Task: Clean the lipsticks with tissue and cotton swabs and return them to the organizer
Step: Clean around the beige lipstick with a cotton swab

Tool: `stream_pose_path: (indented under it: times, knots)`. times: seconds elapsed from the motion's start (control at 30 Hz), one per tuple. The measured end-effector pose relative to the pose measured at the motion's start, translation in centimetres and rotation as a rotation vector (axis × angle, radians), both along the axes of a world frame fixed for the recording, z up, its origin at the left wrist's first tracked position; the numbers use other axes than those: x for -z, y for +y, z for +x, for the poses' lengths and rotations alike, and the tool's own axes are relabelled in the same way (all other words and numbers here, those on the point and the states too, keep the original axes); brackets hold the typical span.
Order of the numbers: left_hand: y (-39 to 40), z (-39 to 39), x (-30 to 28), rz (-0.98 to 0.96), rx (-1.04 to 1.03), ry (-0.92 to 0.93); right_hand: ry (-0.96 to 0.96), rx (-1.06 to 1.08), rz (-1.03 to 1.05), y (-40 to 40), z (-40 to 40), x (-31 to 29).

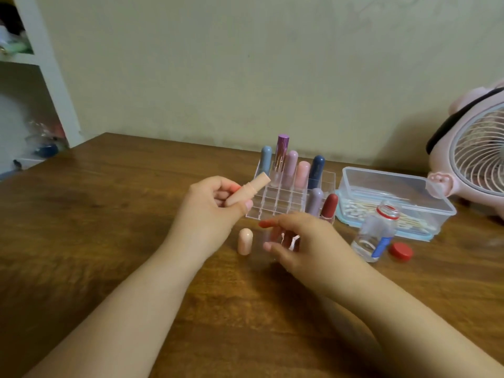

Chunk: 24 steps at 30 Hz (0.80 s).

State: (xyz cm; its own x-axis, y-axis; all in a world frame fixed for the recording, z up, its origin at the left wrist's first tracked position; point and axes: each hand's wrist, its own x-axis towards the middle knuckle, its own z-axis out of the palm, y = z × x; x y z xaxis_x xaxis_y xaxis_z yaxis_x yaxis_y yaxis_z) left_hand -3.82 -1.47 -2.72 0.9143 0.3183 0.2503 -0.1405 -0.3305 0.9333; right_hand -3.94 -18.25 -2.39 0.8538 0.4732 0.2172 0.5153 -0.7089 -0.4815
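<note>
Lipstick uncapped and held, cleaning not yet begun

Left hand [211, 205] grips a peach lipstick [246, 192] above the middle of the table [109, 227], fingers curled round its body, its far end tilted up toward the clear organizer [293, 197]. Its peach cap [245, 241] stands upright on the table just below that hand. Right hand [302, 241] hovers low beside the cap, fingers loosely bent; it is blurred, and whether it holds anything I cannot tell. Seven other lipsticks stand in the organizer near the table's far edge. To its right sit a clear box of cotton swabs [392, 203], an open small bottle [375, 233] and its red cap [400, 251]. No tissue shows. Judging by this, the step is preparing one stick for wiping; the next move calls for the free hand to reach right and draw a swab while the left keeps the stick steady
</note>
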Motion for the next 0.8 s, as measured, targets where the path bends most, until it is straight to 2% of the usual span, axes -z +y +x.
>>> stream_pose_path:
  times: [0.13,0.33,0.47,0.57,0.73,0.8]
  knots:
    - [0.0,-0.1,-0.2,-0.083,0.0,-0.005,-0.053,-0.088,-0.048,1.5,0.3,0.2]
    - [0.1,0.1,0.0,-0.118,0.012,0.009,-0.106,-0.081,0.012,2.3,1.0,1.2]
    - [0.0,0.1,-0.1,-0.09,0.016,0.02,-0.022,-0.051,0.073,1.4,0.9,1.1]
    - [-0.3,-0.3,-0.4,-0.082,0.04,0.02,-0.006,0.046,0.268,0.0,1.1,0.6]
    - [-0.9,-0.9,-0.8,-0.058,0.136,0.015,0.09,0.155,0.852,-2.1,1.4,-1.5]
    - [-1.1,-1.1,-0.7,-0.041,0.194,0.012,0.145,0.159,0.941,-2.4,1.4,-1.8]
